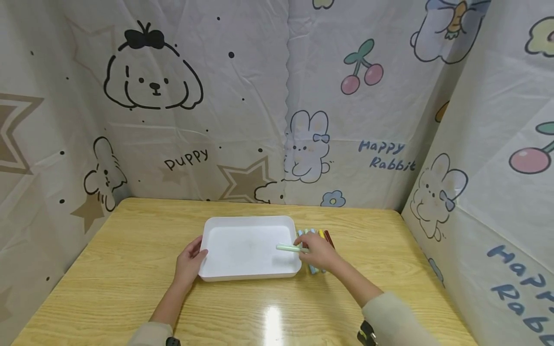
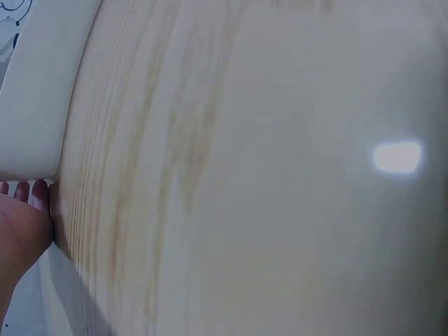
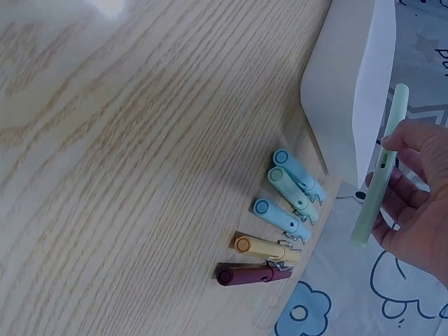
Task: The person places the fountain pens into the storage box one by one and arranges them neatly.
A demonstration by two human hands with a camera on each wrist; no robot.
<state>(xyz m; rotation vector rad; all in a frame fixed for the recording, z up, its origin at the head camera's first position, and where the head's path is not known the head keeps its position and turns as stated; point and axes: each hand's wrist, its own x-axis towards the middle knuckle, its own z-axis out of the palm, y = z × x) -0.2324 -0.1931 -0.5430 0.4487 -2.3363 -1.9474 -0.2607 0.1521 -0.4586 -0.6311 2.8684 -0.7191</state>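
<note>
A white rectangular tray (image 1: 242,247) lies on the table. At its left end my left hand (image 1: 189,263) holds the rim, thumb on the edge and fingers along the outer wall; the left wrist view shows only part of this hand (image 2: 24,224) beside the tray wall (image 2: 38,91). My right hand (image 1: 318,251) pinches a light green pen (image 1: 289,248) above the tray's right side. In the right wrist view the pen (image 3: 383,168) is held between thumb and fingers, clear of the tray. The tray's inside looks bare.
Right of the tray several pens lie in a row, partly hidden by my right hand: blue (image 3: 281,217), green (image 3: 292,192), yellow (image 3: 266,248) and dark red (image 3: 253,274), with metal clips. A printed cloth (image 1: 242,96) hangs behind the wooden table (image 1: 143,250).
</note>
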